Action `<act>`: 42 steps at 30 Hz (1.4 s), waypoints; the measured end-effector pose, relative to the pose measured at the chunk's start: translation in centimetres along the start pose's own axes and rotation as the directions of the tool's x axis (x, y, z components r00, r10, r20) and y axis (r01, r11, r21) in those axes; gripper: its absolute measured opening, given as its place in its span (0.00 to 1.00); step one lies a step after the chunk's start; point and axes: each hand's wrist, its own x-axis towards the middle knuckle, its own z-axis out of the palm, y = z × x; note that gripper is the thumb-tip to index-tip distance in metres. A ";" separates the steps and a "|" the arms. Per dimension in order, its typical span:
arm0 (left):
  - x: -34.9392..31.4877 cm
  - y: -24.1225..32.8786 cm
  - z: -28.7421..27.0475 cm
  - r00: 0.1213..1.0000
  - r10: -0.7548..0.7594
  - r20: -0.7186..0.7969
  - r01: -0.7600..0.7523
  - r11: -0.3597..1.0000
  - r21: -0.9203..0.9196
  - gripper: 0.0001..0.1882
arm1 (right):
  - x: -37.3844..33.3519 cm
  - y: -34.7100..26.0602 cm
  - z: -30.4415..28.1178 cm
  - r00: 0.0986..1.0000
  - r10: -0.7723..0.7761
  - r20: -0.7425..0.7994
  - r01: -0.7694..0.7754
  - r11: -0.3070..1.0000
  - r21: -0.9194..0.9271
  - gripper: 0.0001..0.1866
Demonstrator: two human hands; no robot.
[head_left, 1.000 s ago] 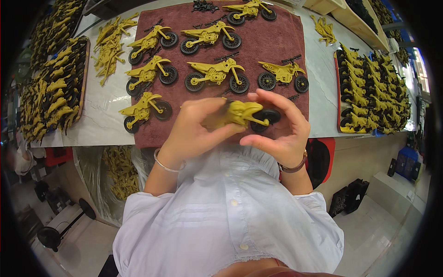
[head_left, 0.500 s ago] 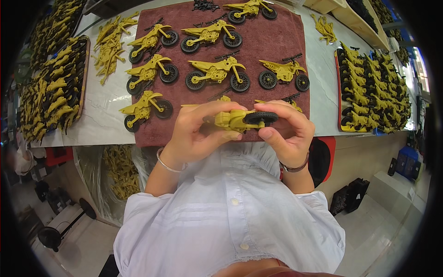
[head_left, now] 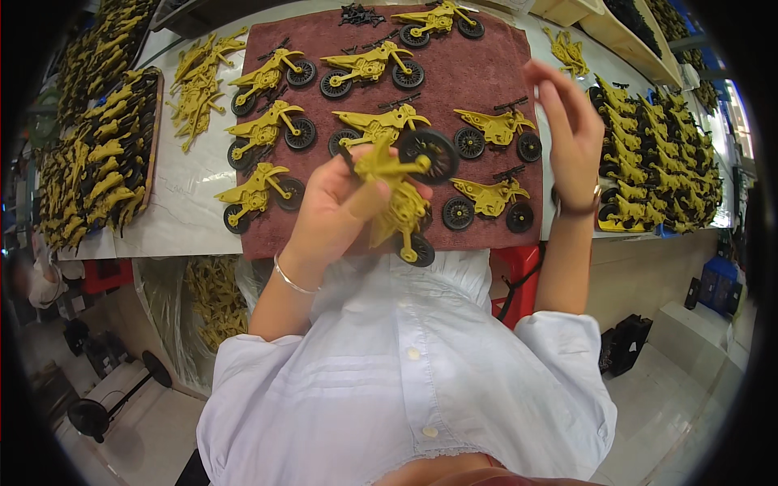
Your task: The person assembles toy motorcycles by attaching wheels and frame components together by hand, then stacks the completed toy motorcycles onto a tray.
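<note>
Above the front edge of the maroon towel (head_left: 348, 215), my left hand (head_left: 328, 215) grips a yellow toy motorcycle (head_left: 397, 202) with black wheels. It is tilted, one wheel toward the far side and one toward me. My right hand (head_left: 571, 130) is raised past the towel's right edge, fingers apart and holding nothing. Several similar toy motorcycles lie on the towel; closest to my right hand are one with black handlebars (head_left: 496, 128) and another (head_left: 490, 197) nearer me. The held toy partly covers a motorcycle (head_left: 377, 125) behind it.
Loose yellow parts lie on the table at left (head_left: 194, 85) and far right (head_left: 567, 53). Small black parts (head_left: 362, 14) sit at the towel's far edge. Trays packed with motorcycles stand at left (head_left: 105, 162) and right (head_left: 660, 162). A red stool (head_left: 523, 283) is below the table.
My right hand has let go of the motorcycle and moved away to the right and farther out. My left hand has turned the toy, which now stands tilted with both wheels showing.
</note>
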 end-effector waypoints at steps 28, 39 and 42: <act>15.3 5.4 2.5 0.982 -0.134 0.131 -0.073 0.370 0.926 0.28 | 4.9 12.2 -8.7 0.906 -0.417 0.069 0.209 0.299 -0.931 0.17; 18.6 -0.6 1.2 0.855 0.106 0.508 -0.423 -0.426 0.800 0.24 | -2.2 8.6 -8.5 0.997 -0.075 -0.034 0.017 0.585 -0.811 0.17; 14.5 -1.5 1.9 0.878 -0.071 0.473 -0.445 -0.484 0.754 0.17 | -2.6 8.5 -8.3 0.992 -0.084 -0.097 -0.023 0.629 -0.777 0.14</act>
